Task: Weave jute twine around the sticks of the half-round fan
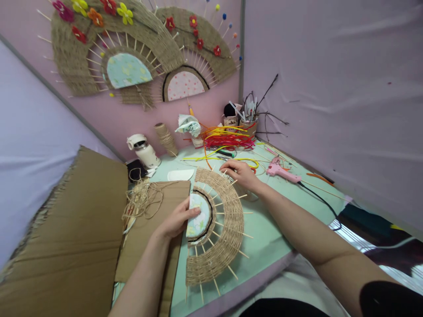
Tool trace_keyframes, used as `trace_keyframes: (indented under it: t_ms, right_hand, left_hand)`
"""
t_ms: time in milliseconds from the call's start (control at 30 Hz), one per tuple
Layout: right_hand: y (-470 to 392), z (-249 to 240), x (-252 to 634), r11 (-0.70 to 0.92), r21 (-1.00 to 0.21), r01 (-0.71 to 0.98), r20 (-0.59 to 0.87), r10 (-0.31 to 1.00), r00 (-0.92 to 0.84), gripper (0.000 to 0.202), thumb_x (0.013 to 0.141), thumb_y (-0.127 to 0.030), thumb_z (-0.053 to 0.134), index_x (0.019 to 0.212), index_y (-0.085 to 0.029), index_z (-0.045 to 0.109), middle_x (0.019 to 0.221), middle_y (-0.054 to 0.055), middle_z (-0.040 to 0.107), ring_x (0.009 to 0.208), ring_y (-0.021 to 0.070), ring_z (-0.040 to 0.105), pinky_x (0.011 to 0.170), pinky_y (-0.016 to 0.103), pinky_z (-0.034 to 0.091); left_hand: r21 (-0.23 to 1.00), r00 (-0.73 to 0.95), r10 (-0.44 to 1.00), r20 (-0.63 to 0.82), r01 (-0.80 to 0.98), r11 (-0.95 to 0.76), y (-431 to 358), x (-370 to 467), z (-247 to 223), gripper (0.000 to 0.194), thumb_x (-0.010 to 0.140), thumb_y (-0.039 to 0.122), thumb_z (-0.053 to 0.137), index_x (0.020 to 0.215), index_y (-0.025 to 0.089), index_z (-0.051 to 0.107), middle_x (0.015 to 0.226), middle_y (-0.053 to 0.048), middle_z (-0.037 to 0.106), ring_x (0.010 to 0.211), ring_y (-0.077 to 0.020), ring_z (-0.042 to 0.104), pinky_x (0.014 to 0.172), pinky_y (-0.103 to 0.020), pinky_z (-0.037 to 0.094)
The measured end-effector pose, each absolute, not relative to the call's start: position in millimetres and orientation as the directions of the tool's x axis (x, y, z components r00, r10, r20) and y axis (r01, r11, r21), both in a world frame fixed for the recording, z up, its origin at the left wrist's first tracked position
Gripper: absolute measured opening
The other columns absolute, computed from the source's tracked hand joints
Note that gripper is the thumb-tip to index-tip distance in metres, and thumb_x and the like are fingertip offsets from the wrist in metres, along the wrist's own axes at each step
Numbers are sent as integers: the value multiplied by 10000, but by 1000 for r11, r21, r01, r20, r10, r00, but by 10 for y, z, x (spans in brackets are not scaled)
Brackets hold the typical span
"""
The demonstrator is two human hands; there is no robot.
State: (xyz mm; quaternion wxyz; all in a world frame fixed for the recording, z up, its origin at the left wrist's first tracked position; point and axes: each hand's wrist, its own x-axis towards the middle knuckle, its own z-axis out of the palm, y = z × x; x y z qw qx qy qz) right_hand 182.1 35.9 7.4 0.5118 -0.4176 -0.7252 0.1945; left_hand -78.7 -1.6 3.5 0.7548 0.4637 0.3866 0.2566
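Observation:
A fan-shaped piece of woven twine (234, 226) on thin sticks is held over the table, its straight side facing left. My left hand (180, 216) grips its half-round centre (199, 219), covered in pale green floral cloth, with the thumb on top and the fingers hidden behind. At the upper rim, my right hand (238, 172) has its fingers pinched together by the stick tips. Whatever lies between those fingertips is too small to make out.
Cardboard sheets (69, 237) and tangled twine (145, 198) lie left. Behind are a white bottle (147, 152), a twine spool (165, 139) and red and yellow stems (228, 140). A pink glue gun (283, 172) with a black cord is right. Two decorated fans (69, 57) hang on the wall.

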Motion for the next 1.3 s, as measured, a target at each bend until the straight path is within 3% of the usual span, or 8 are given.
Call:
trace_keyframes:
  t_ms: [167, 400, 633, 1000, 1167, 1300]
  right_hand:
    - [371, 60, 1828, 669, -596, 444, 711, 697, -96, 110, 875, -240, 553, 821, -200, 639, 790, 39, 638, 764, 160, 576, 712, 295, 439]
    - [374, 56, 1833, 709, -567, 418, 749, 655, -95, 94, 883, -236, 551, 865, -208, 639, 812, 39, 636, 780, 162, 584, 714, 300, 451]
    - [371, 78, 1831, 667, -642, 379, 693, 716, -87, 128, 877, -263, 551, 817, -203, 646, 795, 32, 652, 754, 156, 590, 707, 297, 455]
    - [335, 90, 1825, 491, -797, 353, 432, 871, -235, 205, 840, -301, 533, 793, -152, 666, 760, 33, 650, 697, 142, 563, 637, 255, 425]
    - [323, 127, 1847, 461, -812, 358, 471, 880, -65, 214, 838, -333, 550, 798, -156, 663, 747, 29, 644, 677, 138, 543, 626, 251, 408]
    - [326, 134, 1860, 459, -813, 358, 474, 879, -51, 210, 836, -331, 556, 790, -158, 665, 747, 29, 647, 680, 139, 548, 626, 250, 405]
  left_hand:
    - [885, 610, 703, -367, -4, 465, -27, -797, 47, 622, 626, 296, 785, 1182, 142, 552, 933, -83, 677, 681, -143, 615, 583, -227, 467]
    - [885, 686, 623, -376, 68, 460, -32, -836, -1, 622, 622, 331, 788, 1169, 133, 568, 979, -98, 664, 724, -148, 615, 623, -227, 473]
    - [886, 767, 521, -375, 132, 444, -87, -833, -1, 630, 655, 330, 767, 1218, 152, 544, 1038, -97, 645, 765, -146, 607, 638, -219, 464]
    - [892, 712, 605, -356, 65, 448, -102, -816, 38, 652, 645, 306, 772, 1236, 169, 531, 1029, -104, 654, 730, -156, 621, 610, -227, 470]
    - [901, 723, 592, -356, 98, 422, -96, -836, 23, 637, 660, 301, 765, 1240, 167, 539, 1032, -100, 653, 793, -169, 616, 664, -240, 473]
    - [899, 736, 578, -352, 94, 428, -91, -857, -1, 627, 679, 291, 754, 1254, 179, 528, 1014, -86, 658, 809, -164, 611, 704, -248, 471]
